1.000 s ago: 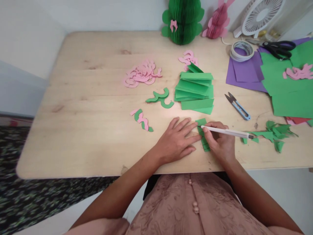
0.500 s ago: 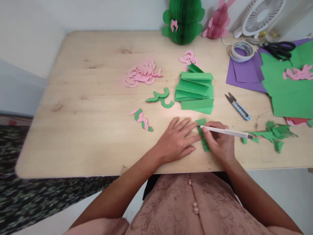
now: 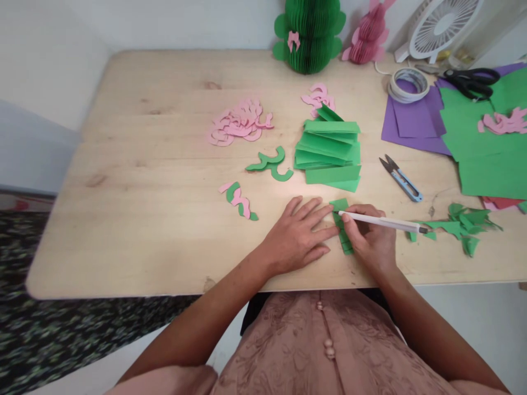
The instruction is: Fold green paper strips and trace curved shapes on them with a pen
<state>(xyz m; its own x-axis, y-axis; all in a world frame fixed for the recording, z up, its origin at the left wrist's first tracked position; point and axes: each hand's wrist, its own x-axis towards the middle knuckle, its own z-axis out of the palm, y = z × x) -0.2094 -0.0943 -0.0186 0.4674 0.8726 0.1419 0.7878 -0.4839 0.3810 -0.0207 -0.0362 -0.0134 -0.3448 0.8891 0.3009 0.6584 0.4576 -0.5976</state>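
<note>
My left hand point(image 3: 302, 235) lies flat with fingers spread, its fingertips on a narrow green paper strip point(image 3: 345, 241). Between thumb and fingers, my right hand point(image 3: 374, 238) grips a white pen point(image 3: 381, 220), its tip touching the upper part of that strip. Dark lines show on the strip's lower part; my fingers cover some of it. Beyond the hands sits a stack of folded green paper strips point(image 3: 328, 156). Left of it are curved green paper cutouts point(image 3: 269, 160) and a wavy pink and green piece point(image 3: 239, 200).
Thread snips point(image 3: 401, 178) and green paper scraps point(image 3: 463, 222) lie to the right. Farther back are pink cutouts point(image 3: 239, 125), a tape roll point(image 3: 408, 86), black scissors point(image 3: 469, 82), purple paper point(image 3: 415, 120) and green sheets point(image 3: 489, 164). A green honeycomb paper figure point(image 3: 310, 38) and white fan point(image 3: 444, 27) stand behind.
</note>
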